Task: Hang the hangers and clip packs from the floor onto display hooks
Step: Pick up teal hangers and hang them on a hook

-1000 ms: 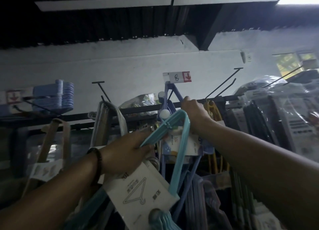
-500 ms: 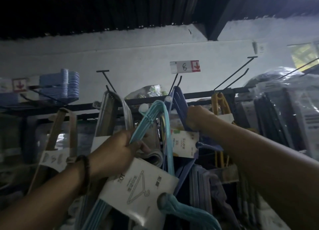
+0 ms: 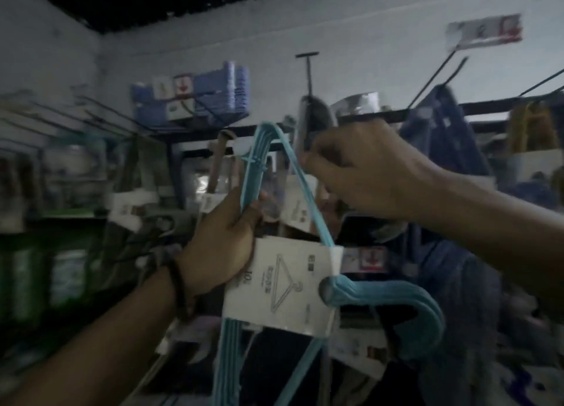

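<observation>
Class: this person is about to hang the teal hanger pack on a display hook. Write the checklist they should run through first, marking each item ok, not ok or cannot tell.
1. Left hand grips one side of the teal hanger pack: ok.
2. Right hand has hold of the pack's other side: cannot tell, too blurred.
3. Tie binds the hangers near the top: ok.
4. Paper label is wrapped round the pack: ok.
5. Black hook above has a bare front length: ok.
6. Pack is on a hook: not ok, it is only held in the hand.
</observation>
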Available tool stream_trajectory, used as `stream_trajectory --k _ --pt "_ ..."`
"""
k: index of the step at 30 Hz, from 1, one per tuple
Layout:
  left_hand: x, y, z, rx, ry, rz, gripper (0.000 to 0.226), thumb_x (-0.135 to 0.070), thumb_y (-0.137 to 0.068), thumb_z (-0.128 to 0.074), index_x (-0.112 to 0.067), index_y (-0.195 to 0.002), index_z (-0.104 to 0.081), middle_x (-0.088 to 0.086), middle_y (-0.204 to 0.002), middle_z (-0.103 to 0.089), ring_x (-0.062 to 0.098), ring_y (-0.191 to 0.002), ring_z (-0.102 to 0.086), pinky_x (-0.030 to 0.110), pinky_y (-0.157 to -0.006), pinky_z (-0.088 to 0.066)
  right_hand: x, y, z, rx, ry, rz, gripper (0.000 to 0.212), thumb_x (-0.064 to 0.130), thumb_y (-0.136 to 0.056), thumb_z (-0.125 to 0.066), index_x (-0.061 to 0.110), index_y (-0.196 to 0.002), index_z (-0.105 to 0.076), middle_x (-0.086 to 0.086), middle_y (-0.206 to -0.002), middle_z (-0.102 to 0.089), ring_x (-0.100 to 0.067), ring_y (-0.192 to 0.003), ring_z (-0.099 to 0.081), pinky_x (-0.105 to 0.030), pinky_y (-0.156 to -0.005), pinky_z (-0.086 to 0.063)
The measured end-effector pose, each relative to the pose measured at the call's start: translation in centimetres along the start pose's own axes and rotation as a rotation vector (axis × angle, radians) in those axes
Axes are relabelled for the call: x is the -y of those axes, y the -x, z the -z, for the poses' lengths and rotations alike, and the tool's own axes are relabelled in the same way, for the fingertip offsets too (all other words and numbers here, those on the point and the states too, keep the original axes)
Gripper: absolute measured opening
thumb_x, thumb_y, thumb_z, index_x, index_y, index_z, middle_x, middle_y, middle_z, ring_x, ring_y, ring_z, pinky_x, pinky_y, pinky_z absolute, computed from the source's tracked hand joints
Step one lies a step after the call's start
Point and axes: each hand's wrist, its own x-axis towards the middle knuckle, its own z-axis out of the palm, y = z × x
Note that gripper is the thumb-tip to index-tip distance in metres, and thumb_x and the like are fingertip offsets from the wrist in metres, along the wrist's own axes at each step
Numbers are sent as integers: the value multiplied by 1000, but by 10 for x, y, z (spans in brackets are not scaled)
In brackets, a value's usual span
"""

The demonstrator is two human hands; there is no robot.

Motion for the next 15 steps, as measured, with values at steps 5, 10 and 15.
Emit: stream_trajectory --k 5,10,15 --pt "43 40 78 -87 19 59 30 -46 -108 -38 -29 -106 -63 -10 -84 -72 6 -78 -69 28 -73 -54 98 3 -66 142 -67 33 33 57 -101 -49 28 -112 -58 6 -83 -65 -13 -67 -65 -33 -58 -56" --pt "94 85 156 -107 22 104 38 -40 -109 -39 -37 -143 -54 -23 -127 -69 -3 -120 -63 20 -101 -49 195 -5 -140 223 -96 -7 41 46 -104 -48 20 -136 -41 3 -91 -56 -15 -75 -60 -32 -62 -53" --pt "160 127 231 -24 7 165 34 -36 -110 -39 -55 -137 -46 -45 -116 -64 -19 -107 -61 3 -82 -47 285 -2 -220 239 -36 -76 42 29 -105 -48 21 -143 -33 1 -95 -58 -20 -68 -58 -29 -53 -39"
